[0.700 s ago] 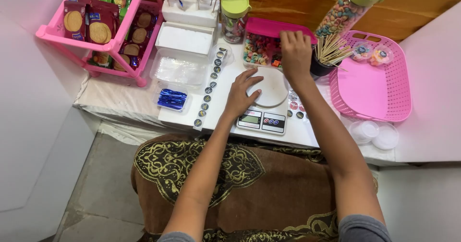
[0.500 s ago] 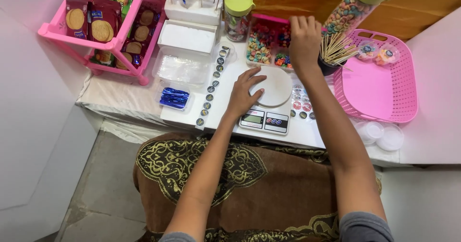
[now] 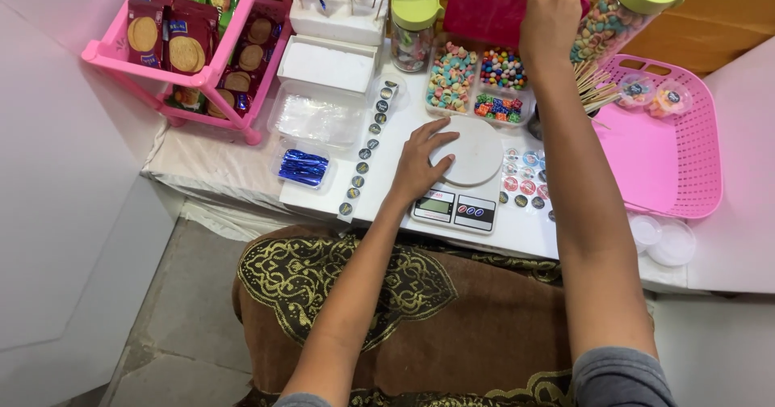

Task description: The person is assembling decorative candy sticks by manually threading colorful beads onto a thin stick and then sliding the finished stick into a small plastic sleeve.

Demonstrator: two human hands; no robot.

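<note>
Hands: right (image 3: 550, 15) gripping pink lid (image 3: 484, 7), seemingly tilted up, long axis left-right

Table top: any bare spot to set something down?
Free: the pink tray's bare floor below its two small cups; the white strip between the sticker row and the scale. Crowded: the back edge, with candy compartments, jars, and the right hand on the pink lid.

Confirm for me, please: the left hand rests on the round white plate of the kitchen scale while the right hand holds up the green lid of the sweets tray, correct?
Not quite: the lid is pink, not green; green lids sit only on the jars. The head view shows the right hand holding it up behind the compartmented sweets tray, and the left hand does rest on the scale's round white plate.
</note>
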